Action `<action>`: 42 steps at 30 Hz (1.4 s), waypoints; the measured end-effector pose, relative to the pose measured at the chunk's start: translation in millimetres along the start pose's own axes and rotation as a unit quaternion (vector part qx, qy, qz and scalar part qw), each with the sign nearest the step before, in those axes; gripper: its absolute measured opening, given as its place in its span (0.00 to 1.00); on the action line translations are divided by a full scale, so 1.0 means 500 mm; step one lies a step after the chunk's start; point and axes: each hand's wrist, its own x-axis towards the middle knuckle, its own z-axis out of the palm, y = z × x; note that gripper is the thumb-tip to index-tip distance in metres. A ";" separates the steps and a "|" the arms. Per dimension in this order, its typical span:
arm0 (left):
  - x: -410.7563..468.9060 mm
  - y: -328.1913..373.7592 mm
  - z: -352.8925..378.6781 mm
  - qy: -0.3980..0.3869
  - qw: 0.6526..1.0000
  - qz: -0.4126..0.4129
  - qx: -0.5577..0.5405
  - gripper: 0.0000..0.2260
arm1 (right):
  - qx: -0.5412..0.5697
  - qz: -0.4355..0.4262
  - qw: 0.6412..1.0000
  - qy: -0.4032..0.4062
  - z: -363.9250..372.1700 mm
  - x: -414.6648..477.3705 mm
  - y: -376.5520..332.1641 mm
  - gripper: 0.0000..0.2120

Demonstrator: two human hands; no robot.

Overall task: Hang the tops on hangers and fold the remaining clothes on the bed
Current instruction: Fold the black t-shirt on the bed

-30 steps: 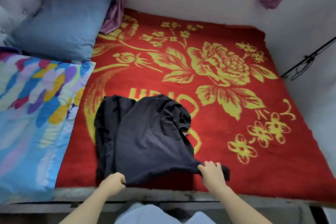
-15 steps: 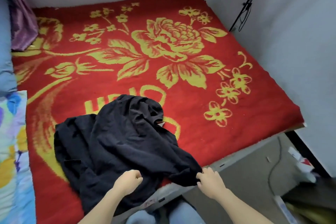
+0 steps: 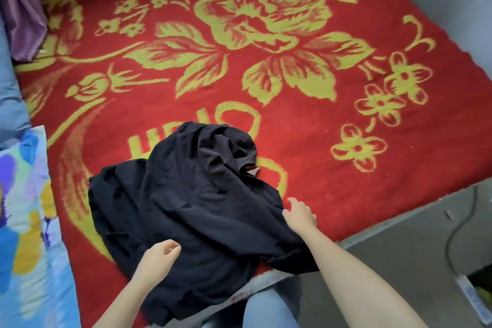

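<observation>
Head view: we look down on a bed [image 3: 415, 214] covered by a red blanket [image 3: 319, 141] with a yellow flower pattern.
Black garment [image 3: 202, 208]: it lies crumpled on the near part of the blanket, and its lower folds spill over the bed's near edge toward us. A small white label [image 3: 253, 171] shows at an opening on its upper right side.
Left hand [image 3: 162, 253]: we see it over the lower middle of the garment with the palm partly turned up. Its fingers [image 3: 170, 246] are loosely curled and released, with no cloth between them.
Right hand [image 3: 299, 214]: it sits at the garment's right edge, over the blanket, with the thumb lifted. Its fingers [image 3: 286, 212] reach the fabric, but the tips are hidden against the dark cloth, so we cannot tell whether they pinch it or only touch it.
Left side: a multicoloured sheet [image 3: 24, 221] lies beside the blanket, with a blue pillow [image 3: 10, 88] beyond it and a purple cloth [image 3: 21, 21] at the far corner.
Right side: a grey floor [image 3: 399, 261] runs below the bed, with a cable [image 3: 452, 237] leading to a power strip [image 3: 471, 298].
Bottom edge: our knees in blue jeans [image 3: 266, 309] show just beneath the hanging cloth.
</observation>
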 end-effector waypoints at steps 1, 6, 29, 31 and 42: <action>0.011 -0.003 -0.001 0.003 1.000 -0.009 -0.008 0.08 | 0.018 0.015 1.000 -0.008 0.001 0.019 -0.002 0.22; 0.053 0.013 0.001 0.015 0.998 -0.031 -0.045 0.08 | 0.150 0.075 0.986 -0.024 0.035 0.091 -0.020 0.26; -0.073 0.292 -0.157 0.117 0.951 0.263 -0.113 0.23 | 0.280 -0.325 0.892 0.140 -0.342 -0.290 -0.171 0.09; -0.100 0.345 -0.200 0.132 0.928 0.327 -0.119 0.26 | 0.222 -0.374 0.892 0.123 -0.402 -0.357 -0.194 0.10; -0.390 0.542 -0.380 -0.132 0.738 0.598 -0.285 0.21 | -0.028 -0.523 0.840 0.142 -0.638 -0.748 -0.297 0.14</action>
